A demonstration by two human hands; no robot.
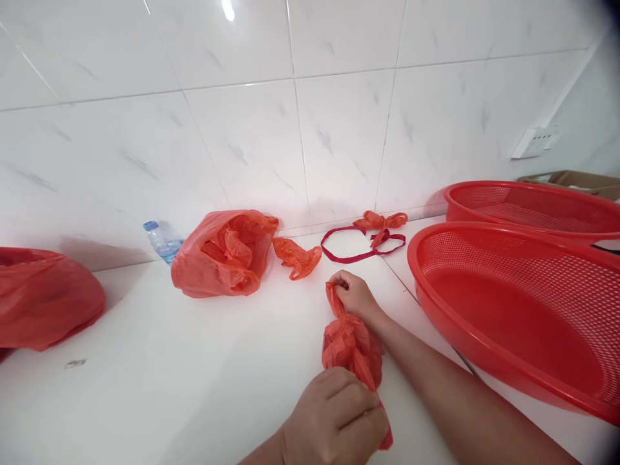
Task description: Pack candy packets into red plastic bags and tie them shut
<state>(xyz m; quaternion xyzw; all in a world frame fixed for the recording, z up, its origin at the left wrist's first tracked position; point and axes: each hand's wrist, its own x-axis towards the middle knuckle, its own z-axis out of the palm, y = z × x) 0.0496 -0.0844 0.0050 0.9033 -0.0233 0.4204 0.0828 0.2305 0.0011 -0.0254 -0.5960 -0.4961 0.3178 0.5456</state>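
A crumpled red plastic bag (pixel 346 342) is stretched between my two hands just above the white counter. My left hand (pixel 336 413), low in the view, is closed around its near end, and a strip of the bag sticks out beyond the fingers. Farther off, my right hand (pixel 356 294) pinches the far end of the same bag between thumb and fingers. The bag's middle is bunched and twisted; what it holds, if anything, is hidden. Behind it lies a small crumpled orange-red bag (pixel 298 257) and a dark red strap loop (pixel 346 260).
A large red bag stuffed with plastic bags (pixel 194 271) stands by the tiled wall, beside a water bottle (pixel 162 242). A red bundle (pixel 53 300) sits at far left. Red mesh baskets (pixel 508 316) fill the right side. A knotted bag (pixel 382 221) lies at the back.
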